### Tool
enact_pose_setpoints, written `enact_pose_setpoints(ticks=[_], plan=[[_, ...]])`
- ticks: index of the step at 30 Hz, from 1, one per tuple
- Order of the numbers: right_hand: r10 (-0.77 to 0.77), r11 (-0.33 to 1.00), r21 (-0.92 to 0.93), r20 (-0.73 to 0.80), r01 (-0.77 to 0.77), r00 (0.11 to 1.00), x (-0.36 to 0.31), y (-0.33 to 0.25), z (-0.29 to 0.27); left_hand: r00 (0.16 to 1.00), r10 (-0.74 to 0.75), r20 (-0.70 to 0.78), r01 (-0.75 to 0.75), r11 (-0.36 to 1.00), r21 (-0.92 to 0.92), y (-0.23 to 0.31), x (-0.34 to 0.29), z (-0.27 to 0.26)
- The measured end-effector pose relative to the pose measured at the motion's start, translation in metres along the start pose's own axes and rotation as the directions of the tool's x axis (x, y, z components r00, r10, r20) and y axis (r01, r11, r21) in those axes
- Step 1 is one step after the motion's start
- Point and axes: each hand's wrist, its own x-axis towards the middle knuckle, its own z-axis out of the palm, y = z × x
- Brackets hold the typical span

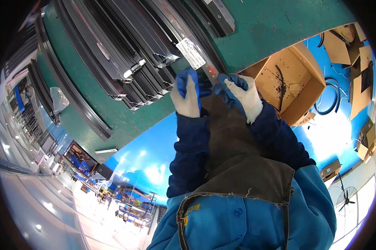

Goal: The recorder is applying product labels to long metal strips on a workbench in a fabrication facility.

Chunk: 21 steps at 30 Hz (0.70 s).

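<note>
A long dark profile strip (174,23) with a white printed label (191,54) reaches across the bench toward me. My left hand (187,93), in a white glove with blue palm, is closed at the near end of this strip, just below the label. My right hand (242,92), gloved alike, is at the strip's right side with fingers curled into a pinch. Whatever sits between those fingertips is hidden. Left of my hands lies a stack of dark profiles (109,46), several with metal pieces at their ends.
The green bench (271,25) ends in front of my apron. An open cardboard box (300,79) with a black strip and debris inside stands at right. A curved dark profile (71,83) lies farther left, near a clear plastic bag (59,100). More cartons (358,83) stand beyond.
</note>
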Motion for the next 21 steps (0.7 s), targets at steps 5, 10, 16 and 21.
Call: enact_pose_setpoints(ticks=[5,10,16,21], plan=[[-0.079,0.997,-0.006,0.009,0.079,0.997,-0.003,0.003,0.003,0.998,0.063,-0.027,-0.066,0.991,-0.119,-0.006,0.019,0.009],[-0.164,0.958,-0.248,-0.058,0.145,0.985,-0.003,0.004,0.006,0.989,0.145,-0.022,-0.144,0.988,0.051,0.013,0.031,0.013],[-0.201,0.836,-0.538,-0.108,0.112,0.974,-0.009,-0.014,0.008,0.999,0.027,0.038,-0.032,0.986,0.164,0.02,0.027,0.014],[-0.078,0.87,-0.492,-0.083,0.027,0.994,-0.009,-0.017,0.005,0.972,0.191,0.133,-0.206,0.973,0.107,0.009,0.024,0.015]])
